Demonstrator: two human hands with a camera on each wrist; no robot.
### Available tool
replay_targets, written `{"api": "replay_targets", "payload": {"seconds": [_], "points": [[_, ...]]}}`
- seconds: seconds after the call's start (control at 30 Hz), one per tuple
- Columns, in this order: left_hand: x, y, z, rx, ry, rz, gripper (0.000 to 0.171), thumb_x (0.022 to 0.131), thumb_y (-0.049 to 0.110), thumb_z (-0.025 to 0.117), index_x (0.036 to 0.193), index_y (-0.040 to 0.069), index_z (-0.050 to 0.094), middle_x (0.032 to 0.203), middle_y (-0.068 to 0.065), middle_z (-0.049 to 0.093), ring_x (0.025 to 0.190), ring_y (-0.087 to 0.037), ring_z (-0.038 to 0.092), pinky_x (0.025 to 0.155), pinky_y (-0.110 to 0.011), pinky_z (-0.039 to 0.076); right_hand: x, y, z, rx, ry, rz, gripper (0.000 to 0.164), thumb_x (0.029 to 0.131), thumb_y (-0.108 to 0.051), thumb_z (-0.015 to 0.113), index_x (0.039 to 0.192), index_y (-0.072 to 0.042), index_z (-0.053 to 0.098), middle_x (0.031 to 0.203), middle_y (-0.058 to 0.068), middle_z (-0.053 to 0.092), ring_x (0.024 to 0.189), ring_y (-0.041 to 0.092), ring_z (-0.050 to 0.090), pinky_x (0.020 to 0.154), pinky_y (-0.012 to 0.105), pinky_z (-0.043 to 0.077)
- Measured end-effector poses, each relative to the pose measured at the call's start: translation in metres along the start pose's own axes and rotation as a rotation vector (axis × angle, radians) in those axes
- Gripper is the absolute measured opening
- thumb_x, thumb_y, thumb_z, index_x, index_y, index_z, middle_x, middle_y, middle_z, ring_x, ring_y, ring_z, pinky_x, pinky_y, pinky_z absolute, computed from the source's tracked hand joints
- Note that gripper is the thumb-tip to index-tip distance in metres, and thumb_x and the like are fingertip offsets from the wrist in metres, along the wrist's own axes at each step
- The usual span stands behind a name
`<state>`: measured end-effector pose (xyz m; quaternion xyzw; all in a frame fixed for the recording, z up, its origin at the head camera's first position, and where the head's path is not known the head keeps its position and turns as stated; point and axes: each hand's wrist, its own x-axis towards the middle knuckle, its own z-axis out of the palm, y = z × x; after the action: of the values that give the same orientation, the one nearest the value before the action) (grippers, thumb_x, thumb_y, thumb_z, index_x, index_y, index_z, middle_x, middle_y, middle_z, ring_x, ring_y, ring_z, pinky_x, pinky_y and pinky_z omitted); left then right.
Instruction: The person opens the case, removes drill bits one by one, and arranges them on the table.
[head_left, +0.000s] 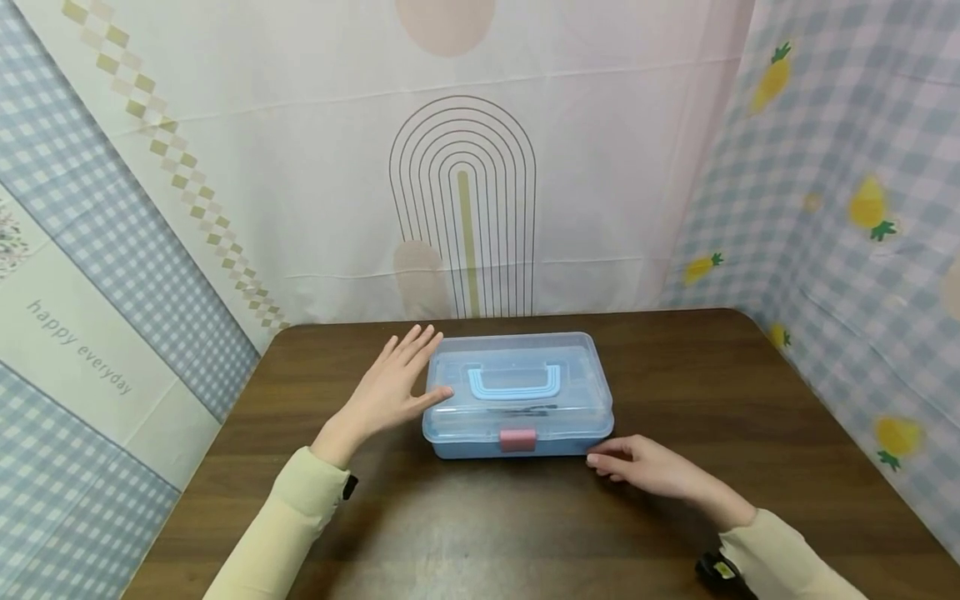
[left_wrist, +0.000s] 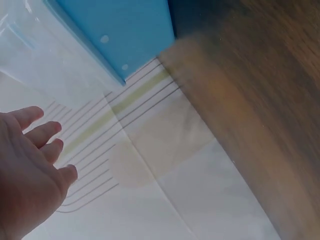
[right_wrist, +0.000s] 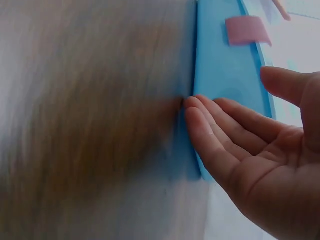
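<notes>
A storage box (head_left: 465,421) with a blue base and a clear lid sits closed on the table. Its lid carries a light blue handle (head_left: 515,392), folded flat, and a pink clasp (head_left: 517,440) fastens the front. Dark shapes show dimly through the lid; what they are I cannot tell. My left hand (head_left: 386,387) is spread at the box's left side, its thumb over the lid edge in the head view. At the front right corner, the slightly bent fingers of my right hand (head_left: 652,468) lie against or very close to the blue base (right_wrist: 225,65), gripping nothing.
The brown wooden table (head_left: 480,525) reaches back to a white curtain (head_left: 600,183) with printed arches. Checked cloth (head_left: 847,275) with pineapples borders the right side, and another patterned cloth (head_left: 82,333) the left. A dark wrist device (head_left: 720,571) shows by the right sleeve.
</notes>
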<state>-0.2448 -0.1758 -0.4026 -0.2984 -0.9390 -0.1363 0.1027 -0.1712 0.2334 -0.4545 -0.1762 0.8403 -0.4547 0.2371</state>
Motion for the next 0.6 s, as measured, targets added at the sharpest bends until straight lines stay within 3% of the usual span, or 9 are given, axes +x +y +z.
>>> {"api": "replay_targets", "payload": {"seconds": [0.2, 0.6], "points": [[0.001, 0.000, 0.004, -0.070, -0.044, 0.017, 0.088, 0.097, 0.062, 0.054, 0.160, 0.008, 0.026, 0.166, -0.006, 0.020, 0.155, -0.018, 0.005, 0.124, -0.045, 0.004, 0.012, -0.004, 0.011, 0.202, -0.066, -0.017, 0.051, 0.106, -0.029, 0.055, 0.131, 0.016, 0.057, 0.122, 0.023, 0.067, 0.111, 0.033, 0.066, 0.090, 0.039, 0.057], [-0.002, -0.001, 0.007, -0.173, -0.084, 0.053, 0.085, 0.098, 0.059, 0.054, 0.159, 0.006, 0.028, 0.167, -0.003, 0.020, 0.154, -0.020, 0.011, 0.124, -0.045, 0.008, 0.032, -0.002, 0.032, 0.511, -0.203, 0.000, 0.060, 0.108, -0.031, 0.049, 0.142, 0.018, 0.042, 0.141, 0.027, 0.054, 0.127, 0.032, 0.058, 0.102, 0.039, 0.050]]}}
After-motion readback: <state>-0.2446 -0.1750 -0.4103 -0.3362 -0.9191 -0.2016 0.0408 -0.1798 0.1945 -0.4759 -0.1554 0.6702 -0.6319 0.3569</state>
